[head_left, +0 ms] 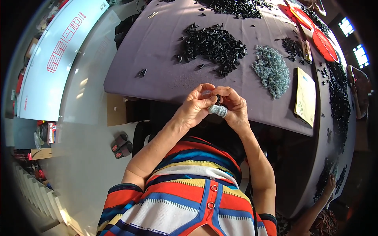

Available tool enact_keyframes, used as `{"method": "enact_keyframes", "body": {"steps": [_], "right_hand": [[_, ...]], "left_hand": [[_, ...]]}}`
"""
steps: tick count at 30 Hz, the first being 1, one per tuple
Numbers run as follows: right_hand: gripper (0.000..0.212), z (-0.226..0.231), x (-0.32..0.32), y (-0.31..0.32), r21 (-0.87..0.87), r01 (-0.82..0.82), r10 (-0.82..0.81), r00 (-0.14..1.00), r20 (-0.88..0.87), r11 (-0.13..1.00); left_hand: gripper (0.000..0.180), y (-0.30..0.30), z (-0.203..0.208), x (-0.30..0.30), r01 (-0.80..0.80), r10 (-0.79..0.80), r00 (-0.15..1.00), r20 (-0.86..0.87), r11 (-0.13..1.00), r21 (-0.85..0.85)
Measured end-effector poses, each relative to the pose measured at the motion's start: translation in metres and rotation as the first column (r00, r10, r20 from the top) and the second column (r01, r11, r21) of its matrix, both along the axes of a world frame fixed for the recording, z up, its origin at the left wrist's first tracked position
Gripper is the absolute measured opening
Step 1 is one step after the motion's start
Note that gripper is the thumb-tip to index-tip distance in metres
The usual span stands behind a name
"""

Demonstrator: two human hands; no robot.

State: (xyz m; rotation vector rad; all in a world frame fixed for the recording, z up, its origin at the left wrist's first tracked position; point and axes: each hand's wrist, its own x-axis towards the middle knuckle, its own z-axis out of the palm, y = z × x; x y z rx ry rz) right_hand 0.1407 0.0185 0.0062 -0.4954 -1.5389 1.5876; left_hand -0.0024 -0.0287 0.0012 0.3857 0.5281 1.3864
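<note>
My left hand point(191, 108) and my right hand point(235, 107) meet just off the near edge of the table, fingertips pinched together. Between them is a small black part point(218, 99), partly hidden by the fingers. Below it, a grey-white speckled roll point(217, 111) sits between the two hands; what it is I cannot make out. Beyond my hands, a heap of small black parts point(214, 47) lies on the cloth-covered table point(141, 55). To its right is a heap of tiny clear greyish pieces point(271, 70).
A yellowish packet point(304, 97) lies near the table's right edge. Red trays point(325, 45) stand at the far right, and more black parts point(339, 106) cover a second table. Another person's hand point(330, 185) reaches in there. Dark slippers point(121, 145) are on the floor at left.
</note>
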Motion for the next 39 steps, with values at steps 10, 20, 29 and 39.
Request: {"method": "enact_keyframes", "body": {"steps": [10,20,29,39], "right_hand": [[0.028,0.003,0.000,0.000,-0.009,0.050,-0.049,0.998,0.031,0.999],[0.029,0.001,-0.005,-0.001,0.009,0.056,-0.057,0.998,0.042,0.998],[0.039,0.004,0.001,0.000,-0.045,0.029,-0.025,0.997,0.078,0.999],[0.017,0.005,-0.003,-0.001,0.044,0.036,-0.044,0.978,0.204,0.998]], "left_hand": [[0.034,0.004,-0.007,-0.002,0.043,-0.044,0.999,0.031,0.998,0.041],[0.029,0.001,-0.008,-0.001,0.001,0.003,0.995,0.103,0.999,-0.041],[0.011,0.005,0.032,-0.055,-0.357,0.377,0.176,-0.910,0.885,0.298],[0.013,0.001,-0.004,-0.168,-0.182,0.441,-0.634,-0.635,0.713,0.677]]}}
